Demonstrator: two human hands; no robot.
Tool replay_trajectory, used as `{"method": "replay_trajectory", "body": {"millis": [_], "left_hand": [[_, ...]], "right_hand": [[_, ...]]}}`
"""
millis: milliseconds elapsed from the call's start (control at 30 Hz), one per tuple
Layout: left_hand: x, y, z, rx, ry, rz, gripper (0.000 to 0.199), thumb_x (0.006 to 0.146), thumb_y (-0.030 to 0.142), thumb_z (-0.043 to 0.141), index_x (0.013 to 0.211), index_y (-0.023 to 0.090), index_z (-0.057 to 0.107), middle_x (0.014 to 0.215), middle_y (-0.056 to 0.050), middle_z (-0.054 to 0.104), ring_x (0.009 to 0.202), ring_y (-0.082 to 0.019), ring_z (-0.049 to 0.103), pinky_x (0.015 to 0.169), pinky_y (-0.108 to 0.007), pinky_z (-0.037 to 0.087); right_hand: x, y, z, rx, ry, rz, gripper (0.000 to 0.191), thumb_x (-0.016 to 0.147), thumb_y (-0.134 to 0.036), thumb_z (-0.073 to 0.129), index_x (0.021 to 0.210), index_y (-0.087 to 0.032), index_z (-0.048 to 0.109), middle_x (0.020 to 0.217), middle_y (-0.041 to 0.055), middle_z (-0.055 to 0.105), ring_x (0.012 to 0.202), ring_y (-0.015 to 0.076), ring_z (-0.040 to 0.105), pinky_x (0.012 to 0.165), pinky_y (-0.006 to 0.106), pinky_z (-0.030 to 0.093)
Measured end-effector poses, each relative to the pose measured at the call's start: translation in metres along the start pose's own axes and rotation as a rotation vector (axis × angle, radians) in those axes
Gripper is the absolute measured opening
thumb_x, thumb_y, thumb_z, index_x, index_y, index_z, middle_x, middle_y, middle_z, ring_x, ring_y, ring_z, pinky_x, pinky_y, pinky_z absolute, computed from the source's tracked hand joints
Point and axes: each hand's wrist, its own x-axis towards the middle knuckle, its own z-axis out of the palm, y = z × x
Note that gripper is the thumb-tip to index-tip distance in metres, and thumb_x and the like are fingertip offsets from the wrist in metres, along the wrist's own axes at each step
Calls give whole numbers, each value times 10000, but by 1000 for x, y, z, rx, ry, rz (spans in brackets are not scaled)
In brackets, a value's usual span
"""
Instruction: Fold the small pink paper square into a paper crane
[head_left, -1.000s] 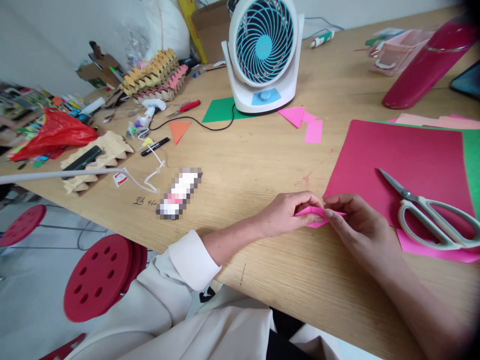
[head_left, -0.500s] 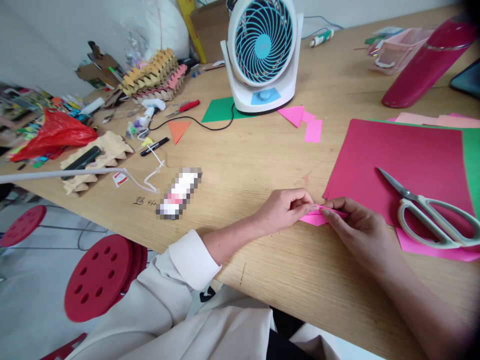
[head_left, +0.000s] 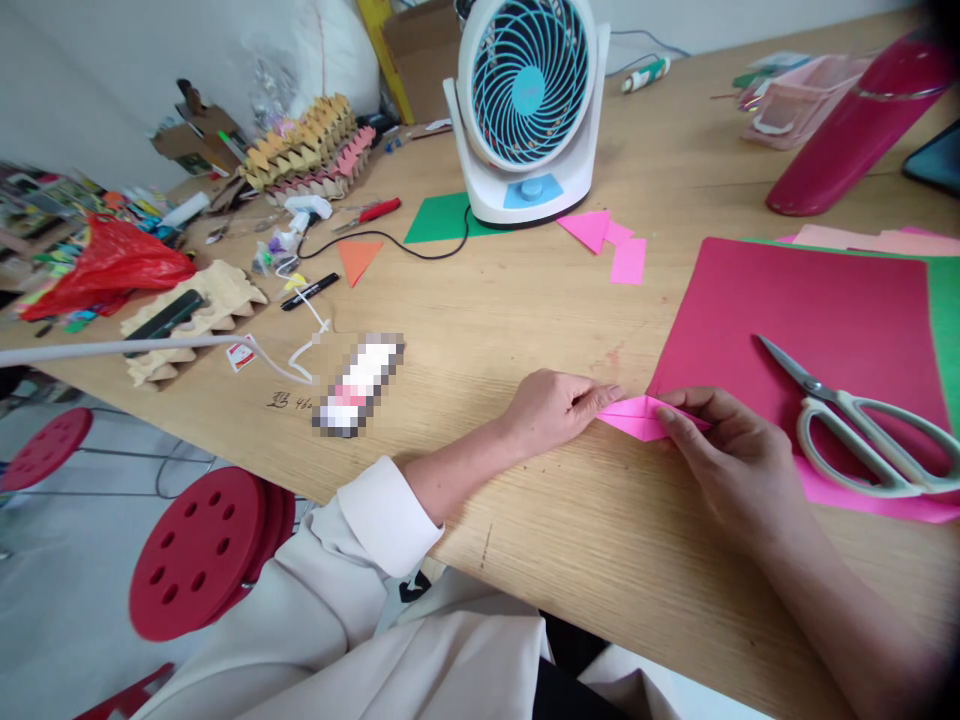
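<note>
A small piece of folded pink paper (head_left: 643, 417), creased into a flat diamond shape, is held just above the wooden table between my two hands. My left hand (head_left: 556, 412) pinches its left tip between thumb and fingers. On the other side, my right hand (head_left: 731, 455) grips the right part, thumb on top and fingers behind, hiding some of that end. Right of my hands, open-handled scissors (head_left: 847, 425) with pale grips lie on a dark red sheet of paper (head_left: 787, 320).
A white and blue fan (head_left: 529, 95) stands at the back, with pink paper scraps (head_left: 628, 261) before it. A phone (head_left: 358, 385) with a white cable lies left of my hands. A magenta bottle (head_left: 847, 135) stands back right. Red stools (head_left: 196, 553) are below the table's left edge.
My left thumb and fingers have slid left from the middle of the paper to its left tip. More of the creased top face shows now.
</note>
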Motion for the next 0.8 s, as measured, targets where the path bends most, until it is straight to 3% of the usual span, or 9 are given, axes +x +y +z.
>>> {"method": "replay_trajectory", "body": {"millis": [100,200,367,600,800], "left_hand": [[-1,4,1,-60,36,25,429,987,475,449,686,172,497,626,28,442,597,-92,407,584,-244,301],[-2,6,5,-139,44,109,270,963,442,518,923,178,554,829,-15,591,728,-113,532,678,-231,419],[-4,10,9,-49,-5,318,273,894,390,640,1049,183,553,1054,-90,641,1021,-199,589,911,-318,472],[-6,9,15,-194,-11,166,70,880,227,630,910,182,586,962,-34,687,870,-134,640,831,-263,484],[-3,8,13,-351,-8,30,55,850,179,628,900,157,630,921,-20,682,837,-108,614,804,-231,461]], "right_hand": [[1,2,0,-2,14,-16,325,829,-518,720,1008,-251,672,879,34,689,751,179,631,622,294,493],[0,-2,2,13,-10,-23,300,841,-499,714,1013,-258,667,907,43,695,760,183,641,644,308,519],[-1,-11,7,30,-42,-24,302,831,-513,712,980,-256,652,815,39,675,684,179,619,619,325,535],[-1,-2,10,88,-100,-70,266,864,-459,696,986,-241,604,844,22,635,726,159,607,682,308,548],[-3,-2,6,-6,-146,-125,204,917,-433,632,990,-247,591,857,23,611,760,161,594,659,280,507]]}}
